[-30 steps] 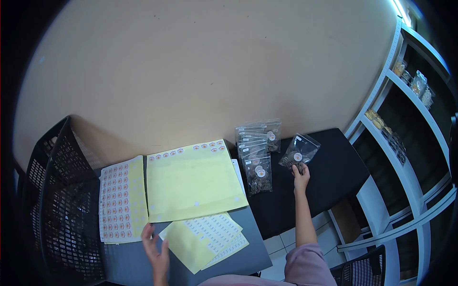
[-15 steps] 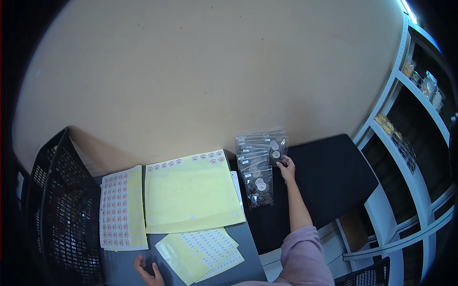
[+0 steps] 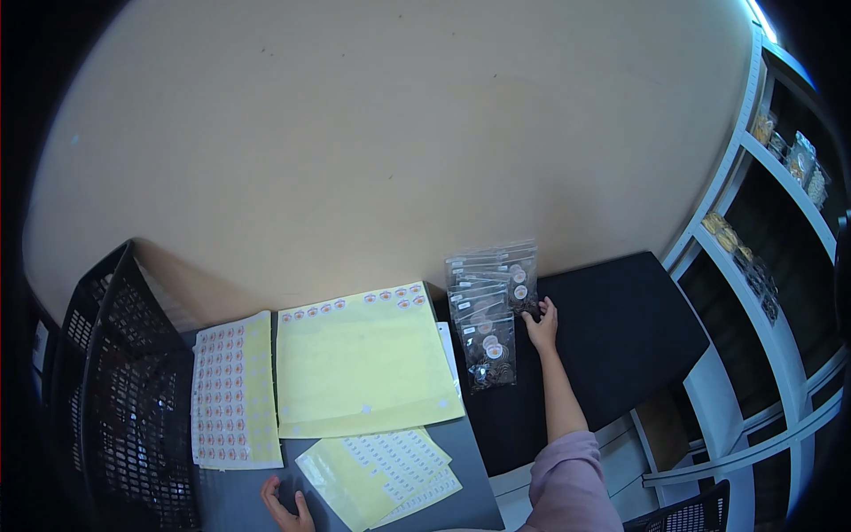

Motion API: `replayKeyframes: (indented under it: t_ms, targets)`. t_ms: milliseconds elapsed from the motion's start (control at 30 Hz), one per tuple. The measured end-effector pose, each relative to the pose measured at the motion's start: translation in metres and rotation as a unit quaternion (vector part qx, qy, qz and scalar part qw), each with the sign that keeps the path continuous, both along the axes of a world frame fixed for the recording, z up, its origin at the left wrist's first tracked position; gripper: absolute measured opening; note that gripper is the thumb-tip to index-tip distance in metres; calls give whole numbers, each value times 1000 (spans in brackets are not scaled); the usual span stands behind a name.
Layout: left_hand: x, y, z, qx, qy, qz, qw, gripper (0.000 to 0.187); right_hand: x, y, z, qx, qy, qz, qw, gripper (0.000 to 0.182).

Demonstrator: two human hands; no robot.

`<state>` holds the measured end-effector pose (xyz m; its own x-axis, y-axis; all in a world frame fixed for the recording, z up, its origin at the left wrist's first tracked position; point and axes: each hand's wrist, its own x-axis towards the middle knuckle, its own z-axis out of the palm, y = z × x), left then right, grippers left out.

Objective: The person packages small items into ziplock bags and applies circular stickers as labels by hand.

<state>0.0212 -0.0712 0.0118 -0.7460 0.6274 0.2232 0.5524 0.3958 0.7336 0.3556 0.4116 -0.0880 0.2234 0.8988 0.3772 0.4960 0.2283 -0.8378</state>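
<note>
Clear bags (image 3: 487, 310): overlapping pile at the back-left corner of the black worktop (image 3: 629, 328), extending along its left edge.
Right hand (image 3: 542, 328): released, thumb and fingers parted, at the pile's right side; contact cannot be told.
Left hand (image 3: 288, 510): empty, thumb and fingers apart, near the front edge of the grey worktop (image 3: 235, 496).
Yellow sheet (image 3: 368, 363): flat, grey worktop's back-right corner.

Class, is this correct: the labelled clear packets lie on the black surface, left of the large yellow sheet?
No: the head view shows the labelled clear packets on the black surface, but right of the large yellow sheet, not left.
</note>
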Motion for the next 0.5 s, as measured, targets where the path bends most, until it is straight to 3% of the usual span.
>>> replayKeyframes:
  t_ms: [67, 100, 267, 400, 500]
  targets:
    - [1, 0, 4, 11, -1, 4, 1000, 38, 3, -10, 3, 1, 0, -29, 1000, 61]
    - [1, 0, 5, 22, 52, -18, 998, 44, 4, -16, 9, 18, -4, -55, 998, 59]
    - [-4, -6, 1, 128, 4, -12, 992, 41, -2, -25, 60, 157, 60, -144, 975, 47]
    - [-4, -26, 5, 210, -37, -42, 976, 40, -56, -48, 152, 236, 11, -107, 966, 34]
    - [-8, -66, 11, 203, -29, -61, 977, 38, -150, -102, 237, 337, 40, 23, 940, 29]
